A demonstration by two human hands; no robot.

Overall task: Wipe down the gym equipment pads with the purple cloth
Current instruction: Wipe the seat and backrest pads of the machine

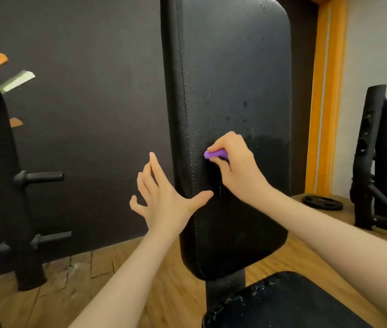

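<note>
A tall black upright back pad (230, 79) fills the middle of the view, with droplets on its surface. My right hand (237, 164) grips a bunched purple cloth (215, 154) and presses it against the pad near the stitched left seam. Only a small part of the cloth shows between my fingers. My left hand (164, 192) is spread with straight fingers beside the pad's left edge, its thumb touching the pad's side. The black seat pad (282, 301) lies at the bottom right, flecked with white marks.
A black weight-plate rack (17, 209) with horizontal pegs stands at the left against a dark wall. At the right stand another black frame (374, 162) and a weight plate (322, 202) lying on the wooden floor. An orange door frame (327, 102) runs behind the pad.
</note>
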